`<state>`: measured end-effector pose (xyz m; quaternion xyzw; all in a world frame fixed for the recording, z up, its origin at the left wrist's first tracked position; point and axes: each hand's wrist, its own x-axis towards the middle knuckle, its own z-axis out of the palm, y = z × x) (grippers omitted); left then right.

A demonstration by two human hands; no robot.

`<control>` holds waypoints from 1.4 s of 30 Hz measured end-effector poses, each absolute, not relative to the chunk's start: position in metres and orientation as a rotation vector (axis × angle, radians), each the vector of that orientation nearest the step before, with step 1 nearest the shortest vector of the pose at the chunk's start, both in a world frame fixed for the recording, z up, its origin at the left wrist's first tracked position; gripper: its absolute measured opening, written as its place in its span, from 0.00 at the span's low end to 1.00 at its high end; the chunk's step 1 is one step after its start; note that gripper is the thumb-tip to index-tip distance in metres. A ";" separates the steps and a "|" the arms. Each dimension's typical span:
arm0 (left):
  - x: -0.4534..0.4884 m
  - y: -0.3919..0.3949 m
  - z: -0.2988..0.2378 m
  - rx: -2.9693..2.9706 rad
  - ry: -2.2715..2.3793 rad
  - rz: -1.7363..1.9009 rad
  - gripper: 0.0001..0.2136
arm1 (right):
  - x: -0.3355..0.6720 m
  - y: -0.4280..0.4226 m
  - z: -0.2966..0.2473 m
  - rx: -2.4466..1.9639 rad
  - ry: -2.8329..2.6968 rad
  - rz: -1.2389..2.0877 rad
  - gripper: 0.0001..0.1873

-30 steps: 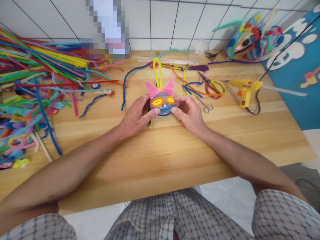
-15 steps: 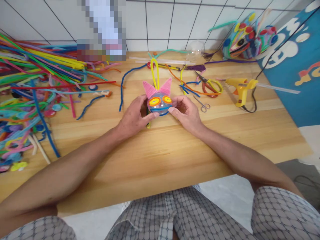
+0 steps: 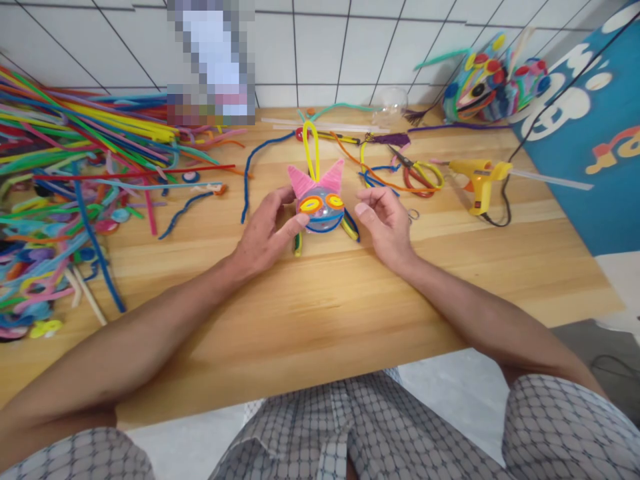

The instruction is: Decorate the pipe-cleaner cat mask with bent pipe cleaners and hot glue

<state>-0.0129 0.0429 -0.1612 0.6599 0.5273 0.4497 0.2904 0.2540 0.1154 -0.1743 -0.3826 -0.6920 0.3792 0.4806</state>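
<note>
A clear ball animal figure [image 3: 325,215] stands mid-table. It has pink pipe-cleaner ears [image 3: 331,177], orange-and-yellow ringed eyes, a blue band across its front and a tall yellow loop [image 3: 311,151] on top. Green, yellow and dark blue legs [image 3: 351,227] show at its sides. My left hand [image 3: 269,230] grips the figure's left side, thumb on the front and fingers partly hidden behind. Just right of the figure, apart from it, my right hand [image 3: 384,223] holds nothing; its fingers are loosely curled with the thumb apart.
Piles of colourful pipe cleaners [image 3: 125,127] cover the left side. Behind the right hand lie scissors [image 3: 423,175], small scissors [image 3: 413,215] partly hidden, and a yellow glue gun [image 3: 481,180] with its cord. A colourful pipe-cleaner fish [image 3: 480,87] stands at the back right, near a clear dome [image 3: 393,103].
My right hand has let go of the figure and moved a little to the right, uncovering the legs on that side. My left hand stays on the figure.
</note>
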 end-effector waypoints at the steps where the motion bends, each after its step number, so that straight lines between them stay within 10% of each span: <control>1: -0.014 0.042 -0.161 1.759 1.418 1.241 0.30 | 0.254 0.116 -0.174 -0.935 -1.677 0.926 0.28; 11: -0.018 0.046 -0.157 1.416 1.568 1.315 0.14 | 0.248 0.111 -0.164 -0.961 -1.587 0.999 0.35; 42: -0.013 0.044 -0.150 1.585 1.515 1.232 0.15 | 0.249 0.108 -0.165 -1.007 -1.605 1.179 0.31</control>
